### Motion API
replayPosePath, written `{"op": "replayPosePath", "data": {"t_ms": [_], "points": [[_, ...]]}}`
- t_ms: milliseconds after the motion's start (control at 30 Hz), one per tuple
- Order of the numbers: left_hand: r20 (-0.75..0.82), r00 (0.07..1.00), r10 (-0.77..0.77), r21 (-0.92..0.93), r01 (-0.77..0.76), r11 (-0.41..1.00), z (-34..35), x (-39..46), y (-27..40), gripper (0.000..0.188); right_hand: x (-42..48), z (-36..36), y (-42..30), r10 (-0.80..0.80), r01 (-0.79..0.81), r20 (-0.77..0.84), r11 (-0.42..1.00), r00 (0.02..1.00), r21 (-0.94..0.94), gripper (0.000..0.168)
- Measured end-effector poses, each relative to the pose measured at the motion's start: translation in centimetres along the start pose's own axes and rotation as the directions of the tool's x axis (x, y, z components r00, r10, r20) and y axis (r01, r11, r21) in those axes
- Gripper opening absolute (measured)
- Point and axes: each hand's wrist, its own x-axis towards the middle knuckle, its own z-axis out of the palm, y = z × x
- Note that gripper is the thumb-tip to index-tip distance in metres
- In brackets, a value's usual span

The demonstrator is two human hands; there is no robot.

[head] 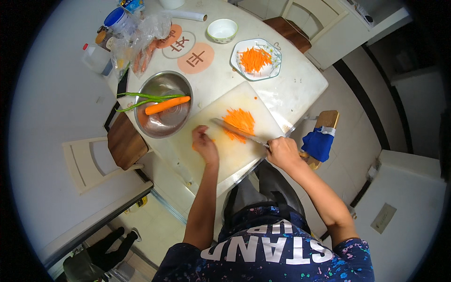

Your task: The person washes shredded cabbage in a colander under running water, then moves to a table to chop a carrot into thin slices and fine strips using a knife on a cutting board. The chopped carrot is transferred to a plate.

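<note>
My right hand (pixel 283 151) grips the handle of a kitchen knife (pixel 234 128). Its blade points left and lies across a heap of shredded carrot (pixel 241 120) on the white cutting board (pixel 225 167). Over the board's left part is my left hand (pixel 204 144), fingers curled and slightly blurred, apart from the blade. A bit of orange shows at its edge; whether the fingers hold it is unclear. Beyond that hand, a steel bowl (pixel 164 127) contains a peeled carrot (pixel 167 105) and green chili peppers (pixel 151 96). More carrot shreds (pixel 255 60) fill a patterned plate (pixel 236 67) behind the board.
A small white bowl (pixel 222 30) stands farther back on the table (pixel 303 81). Plastic bags (pixel 141 42), a jug (pixel 96 58) and jars crowd the far left. Chairs (pixel 127 141) flank the table. A stool with blue cloth (pixel 318 142) is at right. Another person (pixel 102 253) is lower left.
</note>
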Motion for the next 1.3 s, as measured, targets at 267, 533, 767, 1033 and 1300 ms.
{"op": "replayPosePath", "data": {"t_ms": [267,533,767,1033,1300], "points": [[0.979,0.199,-0.053,0.053,0.001,0.999,0.7,2.2,11.7,0.036,1.1,-0.1,2.5,-0.458,0.367,-0.094,0.805,0.884,-0.466,0.005],[0.926,0.082,-0.368,0.371,-0.023,0.928,4.7,1.1,4.2,0.064,0.1,0.1,4.6,-0.494,0.421,-0.058,0.792,0.868,-0.441,0.007],[0.712,0.54,-0.449,0.113,0.542,0.832,1.4,3.5,2.2,0.028,-2.5,-3.1,8.8,-0.225,0.224,-0.085,0.974,0.971,-0.016,0.019],[0.232,0.97,-0.075,0.5,-0.052,0.865,3.8,-3.8,-1.0,0.056,-2.1,5.1,11.0,0.533,-0.509,0.281,0.345,0.798,0.789,0.054],[0.21,0.97,-0.121,0.542,-0.013,0.84,8.7,-5.5,0.8,0.079,-0.1,9.7,5.9,0.436,-0.531,0.416,0.183,0.798,0.827,0.052]]}}
